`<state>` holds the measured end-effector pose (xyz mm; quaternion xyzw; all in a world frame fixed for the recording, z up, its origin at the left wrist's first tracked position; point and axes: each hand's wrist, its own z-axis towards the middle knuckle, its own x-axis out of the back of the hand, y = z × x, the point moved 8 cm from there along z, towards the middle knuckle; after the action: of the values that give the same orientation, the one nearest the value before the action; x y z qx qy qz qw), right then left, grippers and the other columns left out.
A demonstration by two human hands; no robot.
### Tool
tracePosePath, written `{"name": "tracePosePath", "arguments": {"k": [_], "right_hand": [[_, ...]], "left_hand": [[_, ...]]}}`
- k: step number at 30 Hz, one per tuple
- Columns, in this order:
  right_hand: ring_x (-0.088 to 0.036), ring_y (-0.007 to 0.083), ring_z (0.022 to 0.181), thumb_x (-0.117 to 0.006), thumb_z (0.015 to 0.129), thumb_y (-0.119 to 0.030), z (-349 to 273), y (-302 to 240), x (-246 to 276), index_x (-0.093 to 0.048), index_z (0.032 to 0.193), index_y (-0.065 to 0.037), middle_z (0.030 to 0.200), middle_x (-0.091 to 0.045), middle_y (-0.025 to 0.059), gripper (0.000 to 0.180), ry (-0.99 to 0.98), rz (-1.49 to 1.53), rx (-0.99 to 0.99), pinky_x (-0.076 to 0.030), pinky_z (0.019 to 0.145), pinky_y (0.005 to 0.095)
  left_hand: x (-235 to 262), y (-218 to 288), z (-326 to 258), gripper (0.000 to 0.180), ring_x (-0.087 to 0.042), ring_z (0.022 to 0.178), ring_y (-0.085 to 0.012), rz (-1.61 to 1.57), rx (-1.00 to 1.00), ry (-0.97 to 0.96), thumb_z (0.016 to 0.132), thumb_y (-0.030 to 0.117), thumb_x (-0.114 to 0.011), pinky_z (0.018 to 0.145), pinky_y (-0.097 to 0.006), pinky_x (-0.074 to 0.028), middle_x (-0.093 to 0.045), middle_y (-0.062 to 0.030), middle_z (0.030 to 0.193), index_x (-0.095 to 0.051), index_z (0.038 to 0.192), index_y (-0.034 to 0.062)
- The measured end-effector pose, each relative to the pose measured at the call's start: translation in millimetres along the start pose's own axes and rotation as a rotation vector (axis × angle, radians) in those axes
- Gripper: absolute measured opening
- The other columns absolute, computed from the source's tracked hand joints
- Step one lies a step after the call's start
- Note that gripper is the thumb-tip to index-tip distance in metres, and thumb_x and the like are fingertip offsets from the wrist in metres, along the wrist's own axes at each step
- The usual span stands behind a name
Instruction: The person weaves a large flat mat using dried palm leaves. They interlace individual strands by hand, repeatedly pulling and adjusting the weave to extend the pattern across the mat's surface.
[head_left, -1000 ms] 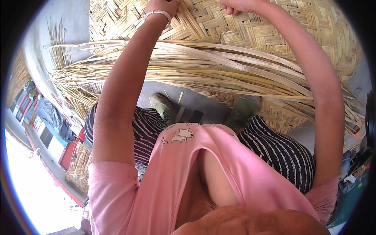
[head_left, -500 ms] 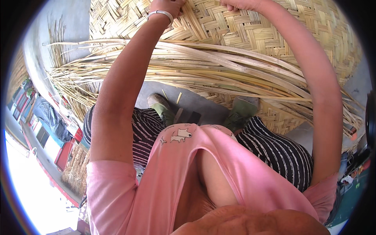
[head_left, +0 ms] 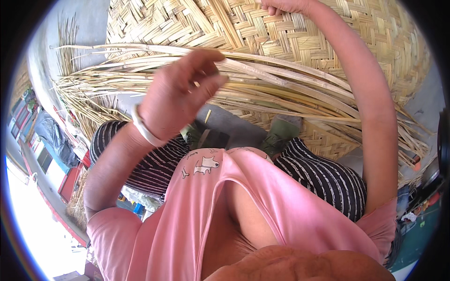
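Note:
My left hand (head_left: 180, 91), with a pale bangle at the wrist, hangs over a loose bundle of split straw-coloured strips (head_left: 300, 96). Its thumb and fingers are apart and nothing shows between them; motion blurs it a little. Beyond the bundle spreads a large herringbone-woven mat (head_left: 304, 42). At the top edge of the picture my right hand (head_left: 287, 5) is over this mat, its fingers curled in. Whether a strip lies within those fingers is hidden.
My green shoes (head_left: 281, 133) rest on the grey floor (head_left: 248, 131), short of the bundle. Thin upright stalks (head_left: 69, 47) lean at the far left. A dark plastic-covered heap (head_left: 51, 136) stands farther left. Assorted objects (head_left: 417, 210) crowd the right edge.
My left hand has drawn back from the mat toward me, and its fingers have come apart. The right hand stays nearly in place at the mat.

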<state>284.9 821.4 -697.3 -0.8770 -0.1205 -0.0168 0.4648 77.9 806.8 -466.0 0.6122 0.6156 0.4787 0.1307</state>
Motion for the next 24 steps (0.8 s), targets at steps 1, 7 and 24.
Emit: {"name": "tracePosePath", "arguments": {"k": [1, 7, 24], "right_hand": [[-0.068, 0.0176, 0.061, -0.06, 0.091, -0.014, 0.4, -3.1, -0.2, -0.065, 0.097, 0.0, 0.076, -0.068, 0.0115, 0.016, 0.011, -0.007, 0.014, -0.056, 0.05, 0.0307], [-0.065, 0.0146, 0.059, -0.062, 0.092, -0.014, -0.5, -3.0, 6.9, -0.065, 0.098, -0.001, 0.078, -0.069, 0.0099, 0.015, 0.091, 0.149, 0.039, -0.055, 0.051, 0.0294], [-0.063, 0.0138, 0.056, -0.063, 0.09, -0.016, 6.9, -28.0, 0.7, -0.065, 0.1, -0.005, 0.074, -0.066, 0.0086, 0.016, 0.038, 0.014, -0.019, -0.05, 0.046, 0.0282]], "left_hand": [[-17.0, -4.6, -9.2, 0.033, -0.065, 0.074, -0.0183, 0.055, 0.002, -0.047, 0.09, 0.018, -0.069, 0.068, -0.031, -0.053, -0.067, -0.01, 0.092, -0.06, 0.118, 0.0018], [-95.3, -1.8, -32.5, 0.036, -0.064, 0.094, -0.0283, 0.552, -0.218, -0.401, 0.084, 0.024, -0.067, 0.083, -0.04, -0.051, -0.064, -0.011, 0.102, -0.06, 0.114, 0.0061], [-100.5, -20.4, -55.3, 0.039, -0.062, 0.095, -0.0222, 0.905, -0.333, -0.517, 0.078, 0.019, -0.064, 0.081, -0.035, -0.046, -0.063, -0.0077, 0.1, -0.06, 0.114, 0.0026]]}}
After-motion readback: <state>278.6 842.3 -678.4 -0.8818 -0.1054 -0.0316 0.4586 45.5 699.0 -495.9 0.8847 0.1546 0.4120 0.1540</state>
